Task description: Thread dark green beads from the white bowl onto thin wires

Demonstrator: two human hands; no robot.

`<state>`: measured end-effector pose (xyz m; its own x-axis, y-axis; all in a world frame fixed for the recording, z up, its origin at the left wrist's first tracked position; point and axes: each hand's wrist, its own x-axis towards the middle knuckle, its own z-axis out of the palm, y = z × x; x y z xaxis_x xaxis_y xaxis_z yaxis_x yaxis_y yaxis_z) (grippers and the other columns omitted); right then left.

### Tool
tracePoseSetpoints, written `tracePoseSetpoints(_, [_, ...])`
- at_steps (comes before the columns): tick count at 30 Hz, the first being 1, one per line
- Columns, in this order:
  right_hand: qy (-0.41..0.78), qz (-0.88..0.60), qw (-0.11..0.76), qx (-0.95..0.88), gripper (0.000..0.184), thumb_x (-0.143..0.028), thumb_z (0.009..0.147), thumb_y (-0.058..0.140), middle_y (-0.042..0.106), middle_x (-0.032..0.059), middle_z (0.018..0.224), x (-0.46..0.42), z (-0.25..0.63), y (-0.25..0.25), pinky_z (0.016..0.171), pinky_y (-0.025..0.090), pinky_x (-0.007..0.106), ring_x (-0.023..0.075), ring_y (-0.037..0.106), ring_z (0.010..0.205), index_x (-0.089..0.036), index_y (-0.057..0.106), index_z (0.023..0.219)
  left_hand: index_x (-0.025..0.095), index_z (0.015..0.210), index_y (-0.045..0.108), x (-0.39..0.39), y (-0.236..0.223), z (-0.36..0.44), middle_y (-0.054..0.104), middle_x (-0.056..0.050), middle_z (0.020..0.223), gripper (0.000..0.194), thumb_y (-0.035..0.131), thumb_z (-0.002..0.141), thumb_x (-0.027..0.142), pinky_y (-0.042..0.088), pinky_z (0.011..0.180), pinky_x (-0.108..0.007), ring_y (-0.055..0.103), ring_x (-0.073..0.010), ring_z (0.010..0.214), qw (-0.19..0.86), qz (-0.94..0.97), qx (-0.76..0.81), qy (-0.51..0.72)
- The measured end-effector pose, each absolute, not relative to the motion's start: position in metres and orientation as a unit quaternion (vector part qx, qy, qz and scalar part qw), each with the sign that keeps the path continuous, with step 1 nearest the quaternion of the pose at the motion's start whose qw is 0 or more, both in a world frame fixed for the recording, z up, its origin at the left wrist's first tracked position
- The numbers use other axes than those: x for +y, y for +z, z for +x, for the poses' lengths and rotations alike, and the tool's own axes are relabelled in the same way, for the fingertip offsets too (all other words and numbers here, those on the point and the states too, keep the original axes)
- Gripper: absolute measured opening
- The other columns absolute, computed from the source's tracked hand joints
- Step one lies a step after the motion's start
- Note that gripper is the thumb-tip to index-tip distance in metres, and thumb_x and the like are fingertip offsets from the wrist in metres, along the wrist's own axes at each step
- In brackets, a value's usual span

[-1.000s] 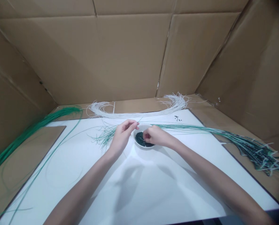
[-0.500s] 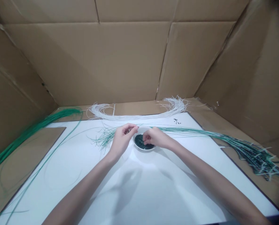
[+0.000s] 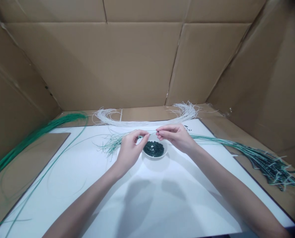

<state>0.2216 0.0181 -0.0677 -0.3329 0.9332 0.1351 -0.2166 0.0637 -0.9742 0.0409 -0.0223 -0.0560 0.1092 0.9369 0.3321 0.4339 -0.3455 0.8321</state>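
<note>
Between thumb and forefinger, my left hand [image 3: 132,147] pinches a thin green strand [image 3: 152,133] whose end points to the right. My right hand [image 3: 175,136] is closed in a pinch at that end, with a tiny dark bead [image 3: 157,132] at its fingertips. Below both hands stands a white bowl [image 3: 155,157] holding many dark green beads [image 3: 153,149]. Behind the hands lies a bundle of green strands [image 3: 212,138], its loose ends fanned out left of my left hand and its beaded part [image 3: 273,167] at the far right.
White strands [image 3: 147,123] lie curved along the back of the white board [image 3: 88,185]. A thick green strand bundle [image 3: 38,140] runs down the left side. Several loose dark beads [image 3: 187,127] sit behind my right hand. Cardboard walls [image 3: 137,66] enclose the back and sides.
My right hand has risen out of the bowl of beads and come up to the strand end at my left fingertips. My left hand keeps its pinch on the strand.
</note>
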Motion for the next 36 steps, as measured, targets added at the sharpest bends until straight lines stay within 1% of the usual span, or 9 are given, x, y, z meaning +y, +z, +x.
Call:
tracePoseSetpoints(5, [0.612,-0.3,0.483,-0.549,0.015,-0.024,0.058,0.074,0.067,0.0004,0.065,0.0152,0.2194,-0.0648,0.061,0.052,0.025,0.0086,0.059,0.055,-0.018,0.069,0.071,0.019,0.078,0.063,-0.0263,-0.0526,0.0419,0.066,-0.002,0.08,0.018,0.05,0.079,0.031,0.035,0.058,-0.024,0.053,-0.0145,0.07,0.284,0.687,0.486,0.459])
tracePoseSetpoints(9, [0.618,-0.293,0.483,-0.547,0.018,-0.024,0.059,0.074,0.067,0.0,0.067,0.0154,0.219,-0.0653,0.061,0.052,0.026,0.0088,0.059,0.056,-0.019,0.068,0.075,0.019,0.077,0.063,-0.0283,-0.0502,0.0421,0.065,-0.001,0.078,0.017,0.051,0.079,0.03,0.035,0.058,-0.024,0.051,-0.0134,0.066,0.278,0.692,0.485,0.457])
tracePoseSetpoints(13, [0.611,-0.293,0.485,-0.553,0.014,-0.023,0.06,0.073,0.066,-0.0005,0.064,0.0161,0.2185,-0.0675,0.06,0.052,0.026,0.0088,0.059,0.055,-0.018,0.067,0.071,0.02,0.077,0.063,-0.0295,-0.0499,0.0424,0.065,0.0,0.076,0.016,0.05,0.08,0.029,0.035,0.059,-0.024,0.049,-0.0127,0.063,0.256,0.704,0.486,0.45])
tracePoseSetpoints(18, [0.632,-0.281,0.482,-0.538,0.014,-0.021,0.059,0.073,0.067,0.0003,0.065,0.0169,0.2188,-0.0695,0.057,0.05,0.022,0.0085,0.06,0.055,-0.018,0.067,0.071,0.019,0.076,0.062,-0.0296,-0.0494,0.043,0.065,0.0,0.077,0.016,0.05,0.081,0.028,0.036,0.062,-0.025,0.051,-0.0126,0.065,0.247,0.712,0.487,0.442])
tracePoseSetpoints(21, [0.636,-0.286,0.482,-0.531,0.015,-0.02,0.057,0.074,0.067,0.0002,0.064,0.0172,0.219,-0.0694,0.053,0.049,0.022,0.0079,0.059,0.052,-0.017,0.067,0.069,0.019,0.077,0.062,-0.0293,-0.0492,0.0431,0.065,-0.001,0.077,0.016,0.049,0.081,0.029,0.037,0.062,-0.025,0.052,-0.0129,0.066,0.239,0.716,0.488,0.438])
tracePoseSetpoints(29, [0.611,-0.306,0.492,-0.54,0.015,-0.018,0.055,0.075,0.065,-0.0002,0.063,0.0165,0.2173,-0.0675,0.048,0.048,0.021,0.0079,0.057,0.05,-0.016,0.068,0.067,0.02,0.077,0.061,-0.0293,-0.0509,0.0429,0.064,0.0,0.077,0.014,0.049,0.081,0.025,0.037,0.064,-0.024,0.053,-0.0125,0.069,0.192,0.731,0.491,0.434])
tracePoseSetpoints(36, [0.58,-0.318,0.489,-0.569,0.012,-0.019,0.057,0.074,0.064,0.0006,0.064,0.0169,0.2173,-0.0702,0.049,0.047,0.021,0.0081,0.055,0.052,-0.015,0.068,0.067,0.02,0.078,0.062,-0.0297,-0.0531,0.0444,0.065,0.001,0.077,0.014,0.049,0.082,0.024,0.037,0.065,-0.024,0.053,-0.0123,0.069,0.166,0.746,0.484,0.427])
